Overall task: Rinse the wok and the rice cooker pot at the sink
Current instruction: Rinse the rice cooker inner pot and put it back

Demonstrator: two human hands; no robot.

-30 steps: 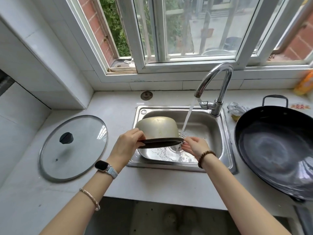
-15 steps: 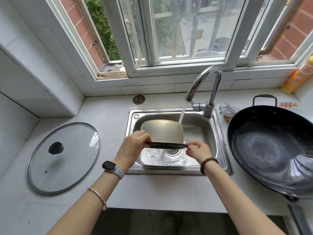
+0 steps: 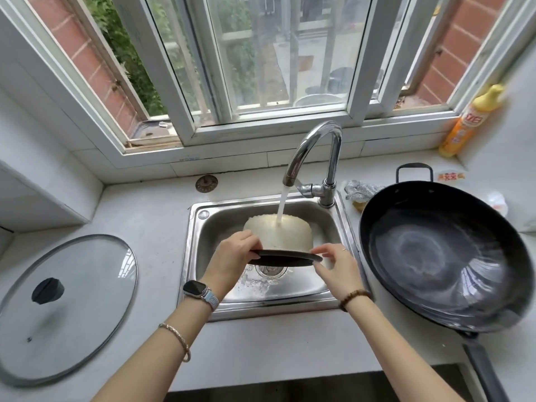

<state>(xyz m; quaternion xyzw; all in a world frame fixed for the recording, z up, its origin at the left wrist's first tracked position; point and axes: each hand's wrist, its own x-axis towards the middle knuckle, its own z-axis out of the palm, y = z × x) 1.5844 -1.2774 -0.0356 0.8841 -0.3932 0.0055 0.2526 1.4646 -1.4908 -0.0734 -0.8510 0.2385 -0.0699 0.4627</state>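
Glass lid [image 3: 66, 309] flat on surface [image 3: 162, 227], lower left; ctr: left grip [image 3: 232, 256] clasps rim of inverted rice cooker pot [image 3: 281, 236] over sink [image 3: 193, 245], tap water [image 3: 282, 204] striking its base, right grip [image 3: 338, 271] pinches opposite rim; wok [image 3: 443, 256] on surface at right, apart from both grips.

The sink [image 3: 190, 245], mid-frame, is brushed stainless steel. The faucet [image 3: 313, 146] above it is mirror-polished chrome. The rice cooker pot [image 3: 287, 236] has a pale, dull metal outside sheeted with water, and a dark rim. At right, the wok [image 3: 441, 256] is dark and glossy. At left, the lid [image 3: 87, 300] is clear glass with a metal band and a black plastic knob [image 3: 48, 290]. The desk [image 3: 153, 221] is matt white.
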